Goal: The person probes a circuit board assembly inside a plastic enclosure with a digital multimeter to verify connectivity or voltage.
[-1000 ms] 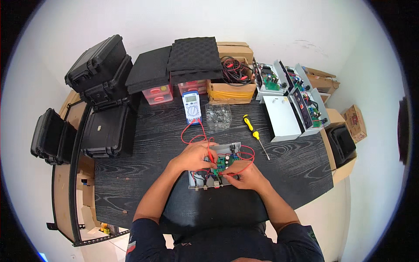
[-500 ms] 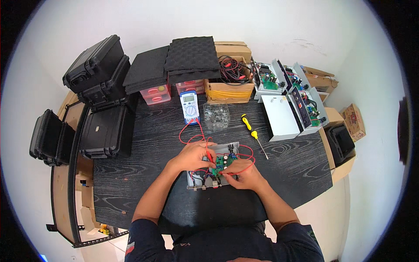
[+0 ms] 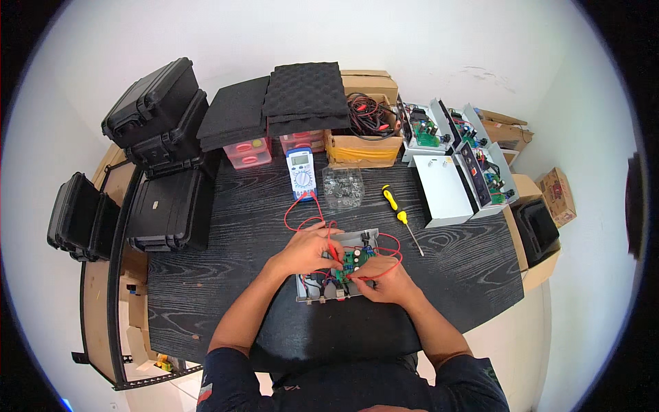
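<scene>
A grey metal tray point(image 3: 308, 294) lies near the table's front edge, with a green circuit board point(image 3: 357, 257) and wiring inside it. My left hand point(image 3: 309, 248) reaches over the board from the left, its fingers closed on a red test probe point(image 3: 333, 253) that points down at the board. From the right, my right hand point(image 3: 386, 280) pinches a second thin red probe low over the board. Fingers hide both tips, so contact cannot be told. Red leads run to a blue and white multimeter point(image 3: 302, 177) lying beyond my left hand.
Right of a clear tray of small parts point(image 3: 342, 188) lies a yellow and black screwdriver point(image 3: 391, 200). Open units with boards point(image 3: 425, 129) stand at back right. Black hard cases point(image 3: 170, 209) are stacked left; black foam sheets point(image 3: 305, 93) cover pinkish drawers point(image 3: 248, 154) beside a cable box point(image 3: 364, 151).
The whole view has shifted slightly, so the scene sits a little lower. Both hands keep their grip on the probes over the board, with hardly any movement.
</scene>
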`<action>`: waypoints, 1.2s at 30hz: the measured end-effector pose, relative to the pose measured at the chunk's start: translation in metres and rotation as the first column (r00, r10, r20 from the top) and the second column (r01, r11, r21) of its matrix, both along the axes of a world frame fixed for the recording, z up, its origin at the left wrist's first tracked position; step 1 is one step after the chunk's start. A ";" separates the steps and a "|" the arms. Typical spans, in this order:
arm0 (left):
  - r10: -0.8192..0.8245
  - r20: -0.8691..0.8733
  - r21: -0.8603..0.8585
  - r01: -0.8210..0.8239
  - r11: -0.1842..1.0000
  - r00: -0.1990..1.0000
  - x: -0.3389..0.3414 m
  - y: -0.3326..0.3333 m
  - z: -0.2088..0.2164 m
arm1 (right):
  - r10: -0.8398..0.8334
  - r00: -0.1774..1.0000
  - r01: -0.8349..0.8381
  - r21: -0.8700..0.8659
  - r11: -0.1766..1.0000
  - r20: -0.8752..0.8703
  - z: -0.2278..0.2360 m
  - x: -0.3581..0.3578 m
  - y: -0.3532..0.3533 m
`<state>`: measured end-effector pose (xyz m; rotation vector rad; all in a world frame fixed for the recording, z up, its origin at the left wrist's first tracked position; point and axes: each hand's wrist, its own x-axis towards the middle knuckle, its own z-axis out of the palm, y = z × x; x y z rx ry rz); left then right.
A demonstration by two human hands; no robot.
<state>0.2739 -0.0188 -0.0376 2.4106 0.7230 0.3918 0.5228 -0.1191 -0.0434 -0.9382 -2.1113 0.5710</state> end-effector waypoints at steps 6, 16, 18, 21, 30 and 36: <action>0.012 0.045 -0.014 -0.012 1.000 0.999 0.000 -0.002 0.002 | 0.028 0.999 -0.030 0.074 0.997 0.029 0.002 0.001 0.000; -0.010 0.033 -0.016 0.010 1.000 0.999 0.000 -0.001 -0.002 | 0.016 0.998 -0.019 0.053 0.998 0.055 0.004 0.001 -0.001; 0.010 0.024 -0.011 -0.010 1.000 1.000 0.001 -0.002 -0.001 | 0.017 0.999 -0.019 0.054 0.998 0.050 0.005 0.000 -0.001; 0.010 0.033 -0.015 -0.010 1.000 0.999 0.001 -0.002 0.001 | 0.009 0.999 -0.012 0.049 0.999 0.045 0.007 -0.001 -0.002; 0.001 0.024 -0.007 -0.001 1.000 1.000 0.002 -0.001 -0.002 | 0.005 0.998 -0.014 0.153 0.988 0.059 0.001 0.001 0.000; 0.003 -0.003 -0.001 -0.003 1.000 1.000 0.002 -0.003 0.002 | -0.019 0.997 0.010 0.129 0.992 0.069 0.003 -0.001 -0.002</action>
